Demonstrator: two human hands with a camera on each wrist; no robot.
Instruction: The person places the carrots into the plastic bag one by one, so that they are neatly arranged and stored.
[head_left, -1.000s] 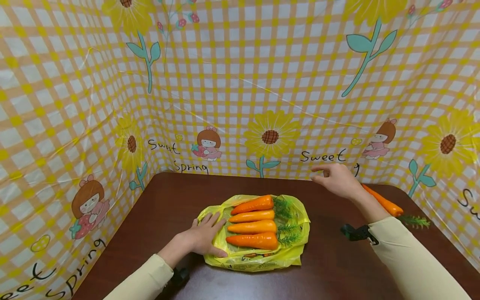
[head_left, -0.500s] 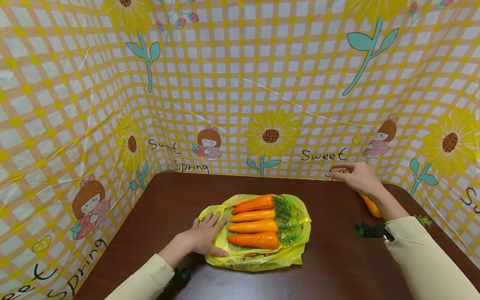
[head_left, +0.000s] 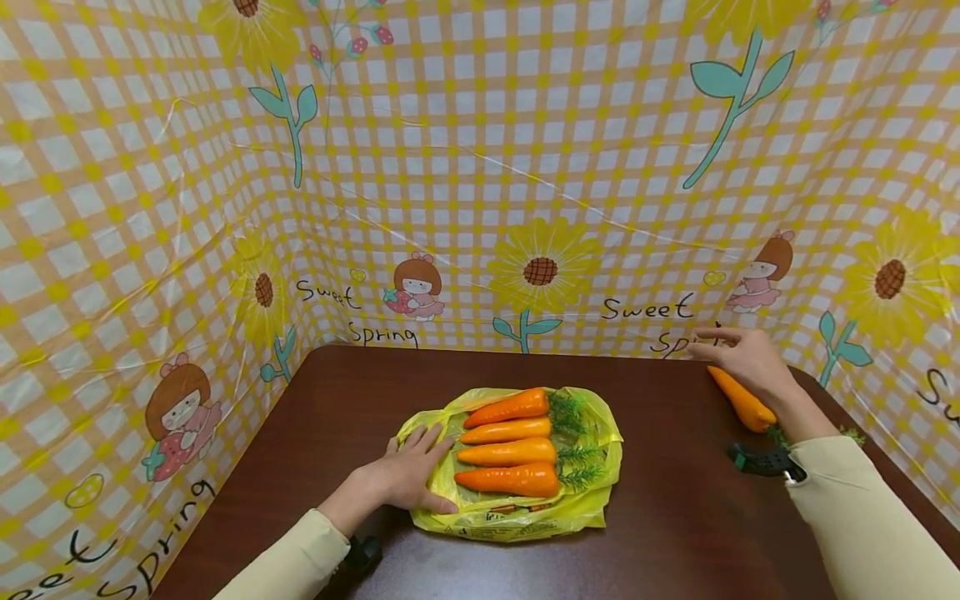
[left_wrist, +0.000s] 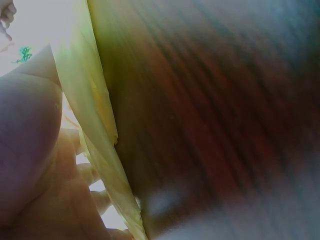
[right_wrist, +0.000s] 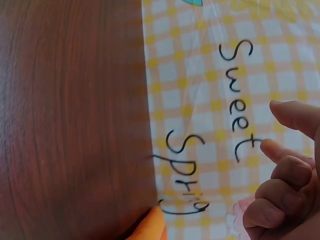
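- Head view: left hand (head_left: 408, 477) lies flat, fingers straight, pinning the crinkled yellow plastic bag (head_left: 517, 521) under four orange carrots (head_left: 506, 454).
- Right hand (head_left: 746, 360), loosely curled and empty, hovers above a lone orange carrot (head_left: 738, 400).

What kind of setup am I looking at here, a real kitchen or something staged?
Likely a staged tabletop booth, not a kitchen: a dark wooden table is walled on three sides by a yellow checked "Sweet Spring" cloth, and the glossy carrots on the yellow plastic bag look like props.
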